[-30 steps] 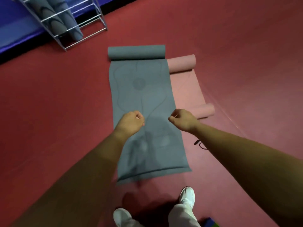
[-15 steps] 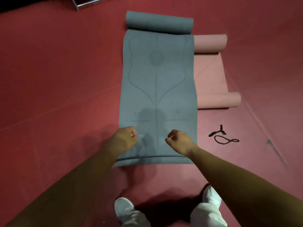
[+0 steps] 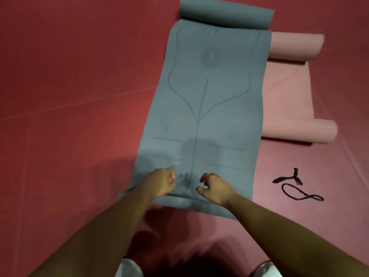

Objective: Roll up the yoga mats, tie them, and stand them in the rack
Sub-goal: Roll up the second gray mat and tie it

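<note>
The red floor [image 3: 69,86] fills the left of the frame, with a pale seam running across it. Just right of that, at lower centre, the left hand [image 3: 161,183] is balled into a fist with nothing in it, over the near end of the grey-blue mat [image 3: 209,108]. I can't tell whether the knuckles actually touch the mat.

That mat lies flat up the middle of the frame, printed with a centre line, curved guide lines and a round mark. Its far end is wound into a roll at the top edge, while its near end is still flat by the person's arms.

The right hand [image 3: 216,189] is just beside the left, over the same near end. Its fingers are bent but slack, thumb apart from them, gripping nothing.

Further right, the pink mat [image 3: 287,96] lies alongside, its left edge tucked under the grey-blue one. It is curled into a roll at both ends, one at upper right and one at mid right.

Below it, at lower right, a black cord [image 3: 295,186] lies loose on the floor, apart from both mats
</note>
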The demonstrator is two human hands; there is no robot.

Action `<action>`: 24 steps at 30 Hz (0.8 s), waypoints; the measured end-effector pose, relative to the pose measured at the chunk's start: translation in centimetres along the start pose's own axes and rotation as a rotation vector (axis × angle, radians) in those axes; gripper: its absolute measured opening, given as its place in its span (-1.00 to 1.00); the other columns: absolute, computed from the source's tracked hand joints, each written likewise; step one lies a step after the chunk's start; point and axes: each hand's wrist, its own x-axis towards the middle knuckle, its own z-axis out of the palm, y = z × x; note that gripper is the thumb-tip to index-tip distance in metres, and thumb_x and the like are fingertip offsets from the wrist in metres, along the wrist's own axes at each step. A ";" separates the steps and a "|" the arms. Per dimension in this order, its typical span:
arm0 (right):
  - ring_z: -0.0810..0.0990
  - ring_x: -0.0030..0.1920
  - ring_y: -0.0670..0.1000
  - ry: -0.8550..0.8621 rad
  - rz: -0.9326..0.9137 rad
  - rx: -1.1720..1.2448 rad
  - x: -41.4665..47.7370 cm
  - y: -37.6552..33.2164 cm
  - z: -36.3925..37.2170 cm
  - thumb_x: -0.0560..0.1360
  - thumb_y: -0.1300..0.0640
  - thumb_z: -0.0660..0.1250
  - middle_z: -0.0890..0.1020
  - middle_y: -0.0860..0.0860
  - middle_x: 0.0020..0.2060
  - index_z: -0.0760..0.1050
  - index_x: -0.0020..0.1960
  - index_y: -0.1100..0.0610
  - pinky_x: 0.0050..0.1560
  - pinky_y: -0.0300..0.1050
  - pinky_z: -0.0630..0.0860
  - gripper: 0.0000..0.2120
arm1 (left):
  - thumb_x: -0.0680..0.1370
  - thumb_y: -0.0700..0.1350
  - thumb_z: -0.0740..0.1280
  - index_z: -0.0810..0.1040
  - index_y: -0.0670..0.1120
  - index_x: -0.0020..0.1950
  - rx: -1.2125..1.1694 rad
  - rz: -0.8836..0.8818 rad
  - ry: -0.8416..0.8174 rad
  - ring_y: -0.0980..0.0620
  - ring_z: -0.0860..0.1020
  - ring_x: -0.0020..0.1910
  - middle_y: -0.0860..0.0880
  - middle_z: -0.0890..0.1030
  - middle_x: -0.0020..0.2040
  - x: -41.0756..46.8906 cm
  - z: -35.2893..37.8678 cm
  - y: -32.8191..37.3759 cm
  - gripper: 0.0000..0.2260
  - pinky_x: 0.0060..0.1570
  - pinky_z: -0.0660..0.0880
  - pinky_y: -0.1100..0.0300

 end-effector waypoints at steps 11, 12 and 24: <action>0.57 0.14 0.09 -0.232 -0.234 -0.373 10.4 7.8 9.4 0.50 -0.02 0.40 0.60 0.09 0.15 0.57 0.20 0.12 0.01 -0.26 0.39 -0.66 | 0.45 0.12 0.47 0.43 -0.08 0.42 0.339 0.186 -0.338 0.00 0.51 0.27 -0.03 0.53 0.33 10.9 9.9 -7.0 -0.40 0.26 0.41 0.22; 0.59 0.10 0.06 -0.237 -0.265 -0.382 10.9 8.1 9.7 0.51 0.03 0.39 0.63 0.07 0.09 0.59 0.14 0.12 -0.04 -0.29 0.36 -0.74 | 0.46 0.13 0.47 0.41 -0.07 0.44 0.371 0.183 -0.372 0.00 0.51 0.27 -0.02 0.53 0.34 11.4 10.3 -7.5 -0.38 0.26 0.41 0.22; 0.49 -0.16 -0.01 -0.048 -0.351 -0.213 9.9 8.7 7.4 0.55 0.22 0.28 0.54 -0.03 -0.24 0.48 -0.13 0.08 -0.26 -0.28 0.35 -0.90 | 0.63 -0.06 0.26 0.47 0.02 -0.10 0.354 0.200 -0.124 0.04 0.48 -0.07 0.01 0.57 -0.07 8.6 10.8 -7.1 -0.89 -0.08 0.30 0.22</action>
